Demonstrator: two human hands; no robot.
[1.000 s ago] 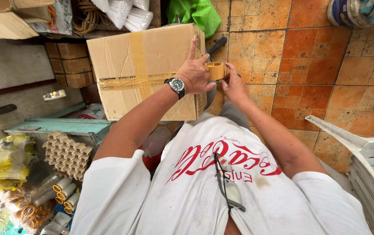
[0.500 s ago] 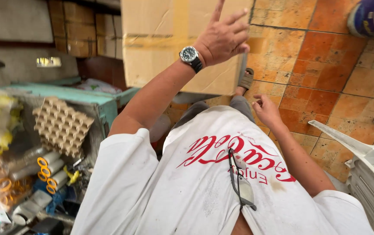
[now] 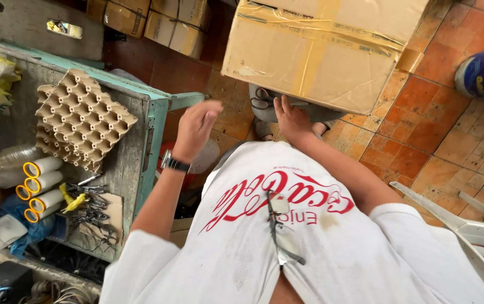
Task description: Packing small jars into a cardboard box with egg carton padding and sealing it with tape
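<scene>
— Where are the hands now, compared with a moment ago?

— The left hand [image 3: 197, 125], the one with the wristwatch [image 3: 174, 164], has come off the big taped cardboard box [image 3: 332, 50]. Half a second back it was raised against the box's face with fingers spread; now it hangs in the air, loosely curled and empty, above the gap between the box and the teal edge of the wooden workbench [image 3: 154, 138].

— And the right?

— The right hand [image 3: 291, 119] is lower, fingers together and pointing forward, lying flat at the box's lower edge. I cannot tell whether it presses the cardboard or only rests on the person's lap beneath it. It holds nothing that I can see.

— The roll of tape from a second ago?

— Gone from both hands, and I can't find it.

— So where does the box sit?

— On the orange tiled floor [image 3: 422, 129], just in front of the knees, its taped seam running up the near face. With the left hand drawn away, only the right remains by it.

— Anything on the bench?

— A stack of egg trays [image 3: 84, 118] near its right edge, and yellow-capped tubes [image 3: 39, 183] beyond them, toward the near corner.
</scene>
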